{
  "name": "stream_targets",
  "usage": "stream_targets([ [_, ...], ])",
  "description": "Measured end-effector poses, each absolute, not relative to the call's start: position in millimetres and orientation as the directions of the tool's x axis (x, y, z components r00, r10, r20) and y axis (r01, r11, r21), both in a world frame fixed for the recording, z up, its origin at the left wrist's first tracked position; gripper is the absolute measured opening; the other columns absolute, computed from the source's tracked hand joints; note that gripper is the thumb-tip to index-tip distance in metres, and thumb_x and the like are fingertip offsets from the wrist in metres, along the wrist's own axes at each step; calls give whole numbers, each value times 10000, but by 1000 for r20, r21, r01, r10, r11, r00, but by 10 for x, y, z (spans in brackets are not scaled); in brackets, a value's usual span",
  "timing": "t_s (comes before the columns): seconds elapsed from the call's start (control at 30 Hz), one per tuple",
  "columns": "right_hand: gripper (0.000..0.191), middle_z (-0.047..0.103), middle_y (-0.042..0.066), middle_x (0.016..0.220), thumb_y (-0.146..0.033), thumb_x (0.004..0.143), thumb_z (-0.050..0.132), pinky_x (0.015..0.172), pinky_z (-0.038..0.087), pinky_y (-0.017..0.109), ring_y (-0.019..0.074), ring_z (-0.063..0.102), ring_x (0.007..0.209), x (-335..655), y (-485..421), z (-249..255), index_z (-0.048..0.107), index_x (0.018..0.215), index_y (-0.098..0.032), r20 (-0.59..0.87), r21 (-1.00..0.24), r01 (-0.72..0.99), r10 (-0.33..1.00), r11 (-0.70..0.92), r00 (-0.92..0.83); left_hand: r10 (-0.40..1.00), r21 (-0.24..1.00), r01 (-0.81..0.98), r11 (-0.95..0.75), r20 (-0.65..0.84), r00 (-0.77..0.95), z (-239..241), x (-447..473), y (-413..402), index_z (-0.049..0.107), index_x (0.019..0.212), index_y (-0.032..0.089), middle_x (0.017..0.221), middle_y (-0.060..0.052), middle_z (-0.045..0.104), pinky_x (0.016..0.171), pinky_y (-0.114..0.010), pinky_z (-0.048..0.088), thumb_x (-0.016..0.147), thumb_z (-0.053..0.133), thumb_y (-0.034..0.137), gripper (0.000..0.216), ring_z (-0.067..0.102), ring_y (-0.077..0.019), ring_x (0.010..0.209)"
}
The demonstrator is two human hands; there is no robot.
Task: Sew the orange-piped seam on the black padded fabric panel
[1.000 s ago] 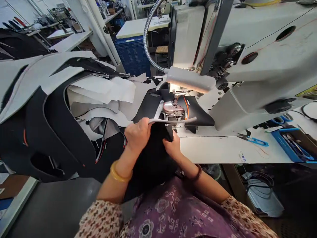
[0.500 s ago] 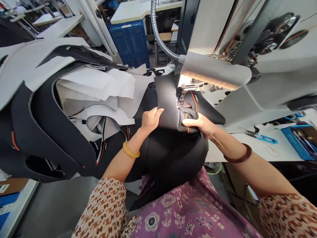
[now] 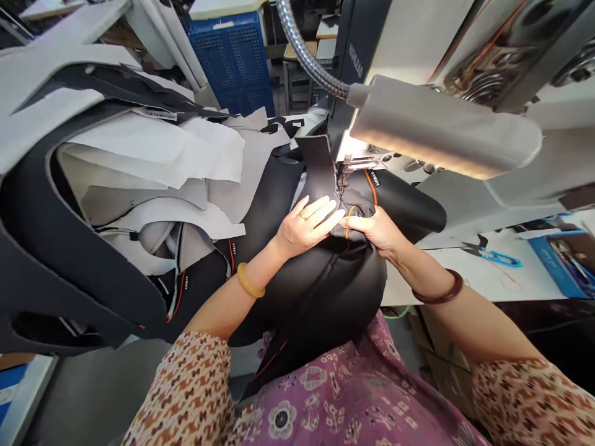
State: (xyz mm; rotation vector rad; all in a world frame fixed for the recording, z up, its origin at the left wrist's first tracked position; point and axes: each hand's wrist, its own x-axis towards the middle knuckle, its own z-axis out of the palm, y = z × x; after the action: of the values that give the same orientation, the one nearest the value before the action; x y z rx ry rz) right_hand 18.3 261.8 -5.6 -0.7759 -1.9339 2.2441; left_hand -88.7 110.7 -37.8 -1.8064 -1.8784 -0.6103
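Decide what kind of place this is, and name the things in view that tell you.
Most likely a sewing workshop: an industrial sewing machine with a gooseneck work lamp, stacks of cut black and grey panels, and more worktables behind.

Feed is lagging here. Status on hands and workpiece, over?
Left hand flat on black leather panel with orange piping. Right hand pinching its seam by the needle. White lamp overhangs.

Sewing machine (image 3: 488, 37) at 1–2 o'clock, its lamp (image 3: 441, 130) jutting over the needle area (image 3: 344, 176) at 12. Cover piece (image 3: 325, 272) lies under the needle & runs back to the lap at 6. Left hand (image 3: 307, 226) & right hand (image 3: 376, 229) on it, side by side, just before the needle. Stack of cut pieces (image 3: 139, 167) at 9–10. Scissors (image 3: 488, 253) on table (image 3: 469, 285) at 3. Crate (image 3: 232, 56) behind, 11.
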Motion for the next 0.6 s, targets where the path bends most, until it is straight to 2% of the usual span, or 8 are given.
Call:
stream_targets([
  [0.07, 352, 542, 27, 736, -318, 542, 693, 633, 433, 237, 101, 487, 651, 196, 2632, -60, 574, 779, -87, -256, -960, 281, 454, -14, -853, 763, 26, 996, 89, 641, -85, -436, -888, 1168, 544, 1210, 217, 1173, -108, 612, 1032, -401, 342, 900, 410, 265, 341, 524, -209, 1173],
  [0.13, 348, 516, 22, 695, -397, 591, 661, 602, 396, 231, 97, 450, 628, 223, 2651, -61, 554, 726, -94, -98, -934, 265, 539, 241, -836, 735, 28, 990, 135, 667, -120, -468, -884, 1205, 548, 1211, 227, 1190, -107, 603, 1033, -401, 337, 894, 416, 243, 343, 514, -213, 1185],
  [0.23, 395, 532, 29, 734, -499, 692, 579, 626, 394, 240, 114, 460, 653, 245, 2700, -61, 557, 820, -126, 166, -818, 260, 644, 513, -747, 705, -5, 979, 206, 694, -145, -451, -858, 1227, 566, 1193, 245, 1196, -93, 601, 1022, -377, 346, 887, 419, 218, 341, 518, -205, 1181],
  [0.3, 412, 537, 34, 747, -539, 744, 518, 656, 402, 251, 125, 475, 665, 223, 2754, -57, 549, 865, -147, 244, -761, 298, 680, 576, -692, 708, -24, 968, 251, 686, -166, -410, -829, 1233, 572, 1190, 258, 1196, -84, 603, 1019, -366, 348, 887, 416, 216, 343, 518, -198, 1181],
  [0.43, 421, 528, 53, 702, -561, 765, 468, 709, 410, 313, 162, 498, 677, 90, 2883, -40, 544, 776, -147, 244, -687, 368, 676, 627, -696, 715, -55, 941, 334, 665, -215, -331, -767, 1260, 586, 1176, 261, 1194, -81, 604, 1004, -367, 363, 889, 402, 201, 346, 519, -199, 1179],
  [0.6, 447, 604, 96, 858, -550, 737, 494, 807, 409, 412, 247, 551, 843, -62, 3002, -68, 611, 885, -145, 222, -702, 387, 700, 598, -679, 725, 0, 925, 381, 621, -298, -298, -722, 1312, 585, 1175, 263, 1211, -78, 592, 1011, -378, 352, 897, 391, 205, 343, 508, -203, 1188],
])
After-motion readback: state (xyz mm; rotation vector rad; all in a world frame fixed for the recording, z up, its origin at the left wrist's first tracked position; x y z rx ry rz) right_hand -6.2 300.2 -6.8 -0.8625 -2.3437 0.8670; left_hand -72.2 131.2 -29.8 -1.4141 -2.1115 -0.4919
